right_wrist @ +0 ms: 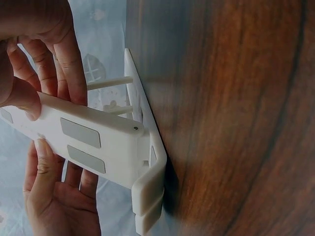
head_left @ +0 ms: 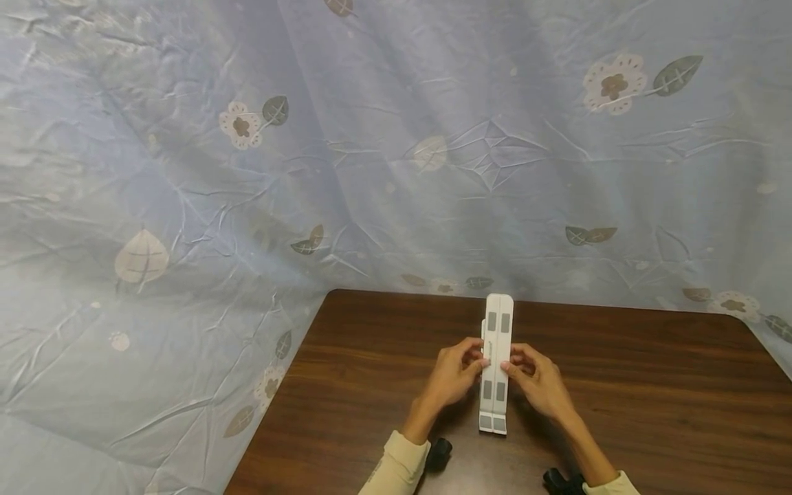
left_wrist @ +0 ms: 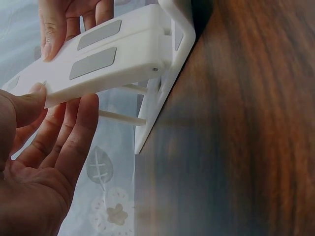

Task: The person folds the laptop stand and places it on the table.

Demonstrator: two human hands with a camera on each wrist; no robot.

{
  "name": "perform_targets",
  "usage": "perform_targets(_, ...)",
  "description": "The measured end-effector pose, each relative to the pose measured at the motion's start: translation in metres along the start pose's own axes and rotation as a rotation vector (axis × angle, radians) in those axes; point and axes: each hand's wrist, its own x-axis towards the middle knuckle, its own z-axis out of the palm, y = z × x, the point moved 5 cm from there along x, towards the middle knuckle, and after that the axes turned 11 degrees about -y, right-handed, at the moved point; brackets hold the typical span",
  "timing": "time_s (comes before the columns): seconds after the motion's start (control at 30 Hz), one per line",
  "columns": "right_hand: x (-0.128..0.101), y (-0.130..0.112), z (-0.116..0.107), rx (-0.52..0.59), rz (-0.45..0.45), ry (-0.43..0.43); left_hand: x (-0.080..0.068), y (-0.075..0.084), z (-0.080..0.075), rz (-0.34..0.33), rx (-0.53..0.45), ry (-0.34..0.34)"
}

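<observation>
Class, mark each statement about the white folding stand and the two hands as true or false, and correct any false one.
1. Both hands hold the white folding stand. True.
2. The stand carries grey pads. True.
3. The table is bare metal. False: it is dark wood.
4. Only the right hand touches the stand. False: the left hand grips it too.
5. A flower-printed cloth hangs behind the table. True.

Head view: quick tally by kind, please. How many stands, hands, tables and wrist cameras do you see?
White stand: 1
Hands: 2, left hand and right hand, both holding the stand
Wooden table: 1
Black wrist cameras: 2, left and right
Total: 6
</observation>
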Motion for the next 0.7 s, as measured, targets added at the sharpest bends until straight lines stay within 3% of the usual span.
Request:
perform_targets(0.47,0.0007,0.0022,-0.0032,-0.002,-0.013,0.008,0.0023,-0.0049,0.0030,-0.005,-0.050,0.009)
perform_targets(0.7,-0.0024,0.0003,-0.0014,-0.016,-0.005,-0.003,-0.0020,-0.0058,0.0004,-0.015,-0.020,-0.008)
